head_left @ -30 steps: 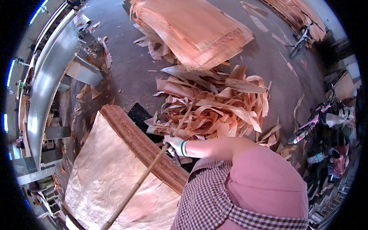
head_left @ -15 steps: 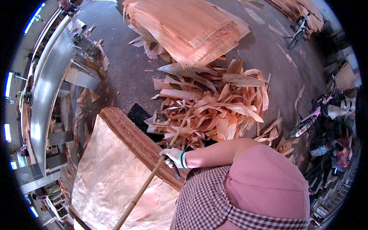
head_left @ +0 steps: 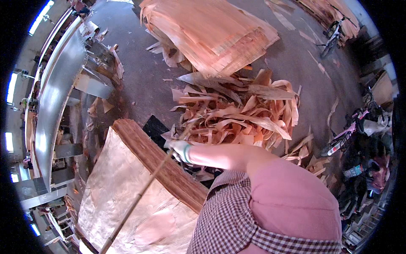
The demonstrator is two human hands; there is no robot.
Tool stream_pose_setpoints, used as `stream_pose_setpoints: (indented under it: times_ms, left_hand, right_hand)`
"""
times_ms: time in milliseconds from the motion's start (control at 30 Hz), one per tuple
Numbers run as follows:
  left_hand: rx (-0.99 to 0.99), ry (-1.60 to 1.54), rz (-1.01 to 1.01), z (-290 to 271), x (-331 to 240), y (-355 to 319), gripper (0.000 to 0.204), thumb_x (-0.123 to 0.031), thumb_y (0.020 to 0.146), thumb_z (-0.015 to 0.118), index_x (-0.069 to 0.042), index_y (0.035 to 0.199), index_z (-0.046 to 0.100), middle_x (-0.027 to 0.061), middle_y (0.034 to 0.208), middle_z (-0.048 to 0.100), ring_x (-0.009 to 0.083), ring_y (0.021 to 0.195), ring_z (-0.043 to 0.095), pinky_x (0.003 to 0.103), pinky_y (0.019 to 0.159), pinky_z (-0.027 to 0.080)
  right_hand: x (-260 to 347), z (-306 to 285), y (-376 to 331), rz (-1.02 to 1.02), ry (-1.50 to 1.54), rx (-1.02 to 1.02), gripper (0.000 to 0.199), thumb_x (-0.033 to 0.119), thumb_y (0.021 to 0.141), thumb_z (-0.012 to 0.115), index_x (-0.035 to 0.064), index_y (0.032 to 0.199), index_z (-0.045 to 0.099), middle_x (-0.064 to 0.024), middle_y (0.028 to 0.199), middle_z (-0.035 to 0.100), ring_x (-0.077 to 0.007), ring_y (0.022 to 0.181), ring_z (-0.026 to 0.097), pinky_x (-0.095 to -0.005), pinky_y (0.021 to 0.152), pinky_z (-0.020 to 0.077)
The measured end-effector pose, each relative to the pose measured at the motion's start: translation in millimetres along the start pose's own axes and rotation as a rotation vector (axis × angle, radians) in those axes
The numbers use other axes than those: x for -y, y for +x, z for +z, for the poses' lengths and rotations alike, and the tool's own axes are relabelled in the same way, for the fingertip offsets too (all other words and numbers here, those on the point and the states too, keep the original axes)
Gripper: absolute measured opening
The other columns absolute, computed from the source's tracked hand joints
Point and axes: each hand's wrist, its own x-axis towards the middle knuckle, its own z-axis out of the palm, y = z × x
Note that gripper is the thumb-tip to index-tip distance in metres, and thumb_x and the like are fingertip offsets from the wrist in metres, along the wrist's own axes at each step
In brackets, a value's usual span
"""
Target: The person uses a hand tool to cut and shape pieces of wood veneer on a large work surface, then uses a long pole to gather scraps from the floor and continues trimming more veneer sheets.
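"Well, where was the stick (head_left: 138, 197)?"

"It slanted across the pale stack (head_left: 114, 186), over the brown edge (head_left: 182, 182), its upper part by the scraps (head_left: 249, 122). I couldn't tell whether it touched the stack or hung just above it."

"And the grip?"

"The gloved right hand (head_left: 179, 151) was closed round the stick toward its upper end, though blur hid how the fingers lay. The left hand was out of view, so I couldn't say how it stood."

"Which way did the stick point?"

"Its long axis made a diagonal, from the lower left, where it ran out of view, up and to the right. The upper end pointed at the scraps, but that tip was too blurred to place. The line was nearly straight and cut crosswise over the brown edge."

"How would it have handled?"

"Light, I judged, being so slim, and stiff enough to keep its line, with perhaps a little whip. It was probably smooth and might have slid through a loose hold. It hardly seemed fragile, though a hard sideways bend might have cracked it."

"Where was it best held?"

"Round the shaft, I thought, with the fingers fully wrapped; a second hold lower down would likely have steadied the long trailing part."
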Motion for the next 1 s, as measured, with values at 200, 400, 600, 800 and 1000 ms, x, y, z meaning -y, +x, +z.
stream_pose_setpoints:
  times_ms: [200, 400, 600, 800, 1000]
  left_hand:
    - [0.072, -0.032, 0.175, -104, 12, 29, 0.046, -0.032, 0.094, 0.040, -0.003, 0.130, 0.042, 0.0007, 0.064, 0.040, 0.0167, 0.054, 0.043, 0.035, 0.061, 0.041]
    - [0.321, 0.068, 0.357, -119, -11, 24, 0.046, -0.034, 0.093, 0.043, 0.001, 0.123, 0.046, 0.0014, 0.055, 0.035, 0.0160, 0.051, 0.040, 0.036, 0.066, 0.042]
    - [0.303, 0.215, 0.271, -84, 15, -7, 0.045, -0.033, 0.093, 0.043, 0.003, 0.120, 0.046, 0.0017, 0.053, 0.034, 0.0159, 0.049, 0.039, 0.037, 0.066, 0.042]
    - [0.503, 0.360, 0.086, -14, 57, -87, 0.044, -0.032, 0.093, 0.044, 0.004, 0.117, 0.047, 0.0021, 0.052, 0.034, 0.0159, 0.048, 0.039, 0.040, 0.066, 0.043]
    - [0.988, -0.175, -0.231, 15, 63, -130, 0.038, -0.026, 0.093, 0.043, 0.005, 0.114, 0.047, 0.0034, 0.052, 0.038, 0.0160, 0.045, 0.036, 0.040, 0.061, 0.043]
  right_hand:
    - [116, 132, 23, -0.348, -0.264, 0.175, 0.023, 0.018, 0.081, 0.054, 0.0053, 0.062, 0.055, -0.0019, 0.046, 0.042, -0.0138, 0.034, 0.036, -0.0299, 0.032, 0.0250]
    - [2, 129, 0, -0.050, -0.264, 0.330, 0.023, 0.021, 0.083, 0.055, 0.0092, 0.063, 0.053, -0.0033, 0.044, 0.040, -0.0150, 0.031, 0.033, -0.0310, 0.030, 0.0218]
    - [5, 96, 16, -0.069, -0.175, 0.305, 0.016, 0.017, 0.085, 0.055, 0.0077, 0.073, 0.060, -0.0027, 0.050, 0.044, -0.0126, 0.036, 0.038, -0.0279, 0.031, 0.0268]
    - [142, -2, 90, -0.235, 0.112, -0.089, 0.020, 0.020, 0.088, 0.052, 0.0072, 0.074, 0.057, -0.0038, 0.057, 0.050, -0.0110, 0.036, 0.032, -0.0258, 0.031, 0.0252]
    - [95, -109, 79, -0.167, 0.010, -0.334, 0.022, 0.024, 0.087, 0.050, 0.0092, 0.072, 0.058, 0.0020, 0.048, 0.040, -0.0111, 0.034, 0.031, -0.0257, 0.031, 0.0212]
